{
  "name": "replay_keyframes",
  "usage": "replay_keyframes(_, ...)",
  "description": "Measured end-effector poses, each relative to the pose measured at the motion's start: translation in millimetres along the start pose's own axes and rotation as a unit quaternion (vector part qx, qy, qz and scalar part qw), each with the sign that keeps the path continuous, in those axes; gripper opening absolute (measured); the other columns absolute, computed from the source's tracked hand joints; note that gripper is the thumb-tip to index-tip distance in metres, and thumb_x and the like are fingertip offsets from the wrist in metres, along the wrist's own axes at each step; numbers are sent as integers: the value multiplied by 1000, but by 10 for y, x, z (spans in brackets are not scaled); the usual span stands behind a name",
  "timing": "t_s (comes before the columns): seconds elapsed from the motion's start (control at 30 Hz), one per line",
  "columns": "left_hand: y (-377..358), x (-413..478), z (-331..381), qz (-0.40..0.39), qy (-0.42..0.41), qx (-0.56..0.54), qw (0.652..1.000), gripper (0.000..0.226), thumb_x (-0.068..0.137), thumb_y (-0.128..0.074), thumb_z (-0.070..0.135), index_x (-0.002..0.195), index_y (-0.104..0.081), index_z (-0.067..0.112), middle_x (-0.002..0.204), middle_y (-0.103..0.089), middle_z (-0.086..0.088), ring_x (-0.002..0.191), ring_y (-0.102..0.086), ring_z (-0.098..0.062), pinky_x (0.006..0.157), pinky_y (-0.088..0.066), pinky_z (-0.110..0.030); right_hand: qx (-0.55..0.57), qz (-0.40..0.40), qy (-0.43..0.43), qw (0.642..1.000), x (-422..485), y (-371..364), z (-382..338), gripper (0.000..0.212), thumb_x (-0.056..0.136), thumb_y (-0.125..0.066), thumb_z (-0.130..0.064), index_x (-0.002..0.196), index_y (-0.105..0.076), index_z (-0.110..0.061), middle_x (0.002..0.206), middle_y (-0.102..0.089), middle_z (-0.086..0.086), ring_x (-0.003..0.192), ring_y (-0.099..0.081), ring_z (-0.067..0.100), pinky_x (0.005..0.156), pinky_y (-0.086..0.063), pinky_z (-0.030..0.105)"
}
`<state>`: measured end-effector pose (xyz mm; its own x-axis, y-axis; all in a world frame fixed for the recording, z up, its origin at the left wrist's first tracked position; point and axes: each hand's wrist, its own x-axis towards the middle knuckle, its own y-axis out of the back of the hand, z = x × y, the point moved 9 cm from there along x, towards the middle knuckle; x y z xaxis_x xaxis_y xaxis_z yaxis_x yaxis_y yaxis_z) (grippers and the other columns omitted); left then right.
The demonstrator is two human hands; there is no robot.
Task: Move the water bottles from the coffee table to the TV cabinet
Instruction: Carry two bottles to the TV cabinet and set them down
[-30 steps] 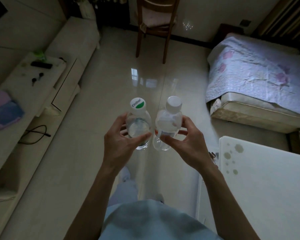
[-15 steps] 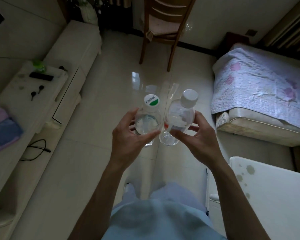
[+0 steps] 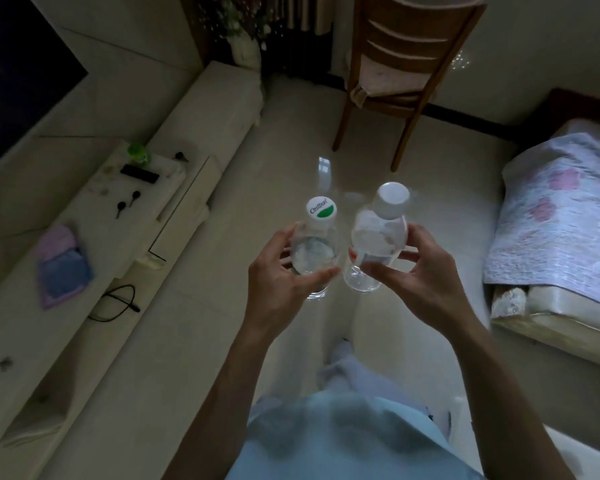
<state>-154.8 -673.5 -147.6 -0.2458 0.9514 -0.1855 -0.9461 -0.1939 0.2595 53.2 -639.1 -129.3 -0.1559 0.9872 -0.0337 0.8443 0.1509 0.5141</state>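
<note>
I hold two clear water bottles upright over the tiled floor, side by side and nearly touching. My left hand (image 3: 278,289) grips the bottle with the green-and-white cap (image 3: 317,237). My right hand (image 3: 420,282) grips the bottle with the plain white cap (image 3: 381,230), tilted slightly to the right. The long cream TV cabinet (image 3: 194,143) runs along the left wall, below the dark TV screen (image 3: 21,81). A white corner of the coffee table (image 3: 589,455) shows at the bottom right edge.
On the cabinet lie a black remote (image 3: 139,173), a green item (image 3: 138,152), small dark earphones (image 3: 127,202) and a folded purple-blue cloth (image 3: 63,268). A black cable (image 3: 118,303) loops beside it. A wooden chair (image 3: 395,74) stands ahead, a bed (image 3: 561,216) at right.
I have walked forward away from the coffee table, which has slid almost out of view. The chair and cabinet have come closer. Both bottles stay in my hands.
</note>
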Motion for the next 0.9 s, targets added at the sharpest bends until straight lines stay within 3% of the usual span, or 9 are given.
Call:
replay_keyframes(0.27, -280, 690, 447, 45, -11, 9, 999, 67, 59, -89, 30, 119, -59, 26, 110, -69, 9, 100, -67, -7, 83, -58, -28, 5, -52, 86, 995, 1055, 363, -102, 67, 69, -71, -53, 127, -47, -30, 120, -56, -17, 102, -56, -10, 83, -46, 7)
replay_keyframes(0.47, -271, 1108, 409, 64, 12, -3, 998, 65, 59, -89, 25, 118, -61, 27, 106, -71, 9, 95, -68, -7, 74, -56, -16, -3, -105, 88, 991, 1551, 111, 6, 66, 72, -75, -47, 130, -48, -28, 123, -58, -12, 107, -60, 7, 89, -50, 22)
replay_keyframes(0.7, -74, 2010, 359, 57, 6, 4, 998, 70, 55, -85, 43, 119, -60, 31, 107, -70, 12, 98, -66, -4, 80, -58, -21, -18, -127, 73, 989, 2347, -208, -74, 62, 74, -80, -32, 129, -50, -24, 121, -60, -10, 102, -58, -4, 86, -46, 12)
replay_keyframes(0.9, 288, 3075, 650, 43, -26, 21, 999, 70, 56, -87, 39, 120, -59, 30, 107, -69, 15, 98, -65, 0, 79, -54, -13, -17, -103, 61, 993, 3304, -364, -393, 65, 72, -81, -35, 129, -51, -24, 123, -61, -12, 105, -61, 4, 90, -52, 26)
